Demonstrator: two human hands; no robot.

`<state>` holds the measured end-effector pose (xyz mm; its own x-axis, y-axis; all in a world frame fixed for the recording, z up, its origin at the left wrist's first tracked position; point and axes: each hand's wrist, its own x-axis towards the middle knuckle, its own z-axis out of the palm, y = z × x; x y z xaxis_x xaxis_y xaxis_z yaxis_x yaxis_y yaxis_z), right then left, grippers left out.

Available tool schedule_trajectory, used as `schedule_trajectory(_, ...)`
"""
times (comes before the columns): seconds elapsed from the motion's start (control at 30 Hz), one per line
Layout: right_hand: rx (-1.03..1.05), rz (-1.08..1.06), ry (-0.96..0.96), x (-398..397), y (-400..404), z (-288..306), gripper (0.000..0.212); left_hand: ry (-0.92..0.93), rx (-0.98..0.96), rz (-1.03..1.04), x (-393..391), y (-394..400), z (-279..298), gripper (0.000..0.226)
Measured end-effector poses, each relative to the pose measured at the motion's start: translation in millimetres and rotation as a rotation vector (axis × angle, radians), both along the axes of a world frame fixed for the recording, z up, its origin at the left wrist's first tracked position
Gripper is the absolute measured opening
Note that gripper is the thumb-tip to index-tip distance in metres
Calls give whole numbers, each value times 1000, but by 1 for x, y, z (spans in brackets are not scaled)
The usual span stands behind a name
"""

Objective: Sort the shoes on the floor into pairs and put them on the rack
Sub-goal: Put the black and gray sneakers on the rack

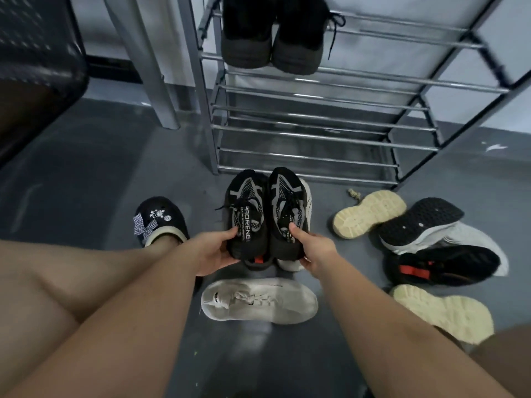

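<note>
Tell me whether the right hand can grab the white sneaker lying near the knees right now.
Probably not yet: the right hand is gripping a black sneaker. The white sneaker lies just below it, uncovered, so once freed the way looks open.

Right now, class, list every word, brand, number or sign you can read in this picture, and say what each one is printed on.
"PRORENE": on the tongue of the left black sneaker, held by the left hand; the first letters are uncertain.
Smaller line beside it: too small to read.
Print on the right black sneaker, held by the right hand: mostly covered, unreadable.
Mark on the white sneaker: too blurred.
</note>
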<state>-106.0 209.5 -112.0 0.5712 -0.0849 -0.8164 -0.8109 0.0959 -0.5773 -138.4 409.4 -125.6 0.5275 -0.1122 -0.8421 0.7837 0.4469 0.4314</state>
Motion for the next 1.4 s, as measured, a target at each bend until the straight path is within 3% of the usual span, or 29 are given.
schedule_trajectory(0.4,-75,-198,-118,-38,-87,42,37,-124,13,-255,8,-84,37,14)
schedule_trajectory(0.63,-149,-269,-223,-37,-137,93,18,-241,4,-322,19,-138,70,15)
schedule_trajectory(0.7,-182,-258,-258,-33,-149,108,23,-278,-3,-333,22,-151,88,15)
schedule_trajectory(0.8,-260,-249,-296,-26,-166,132,61,-343,-2,-344,30,-168,117,17)
schedule_trajectory(0.83,-261,-258,-318,-22,-171,141,64,-365,-1,-337,33,-172,126,17)
schedule_trajectory(0.93,-233,-267,-394,-10,-183,168,50,-430,1,-317,44,-182,157,15)
schedule_trajectory(1.17,-46,-286,-468,21,-192,199,44,-522,35,-299,67,-183,214,17)
schedule_trajectory(1.4,11,-251,-491,58,-183,210,35,-538,59,-227,91,-172,232,17)
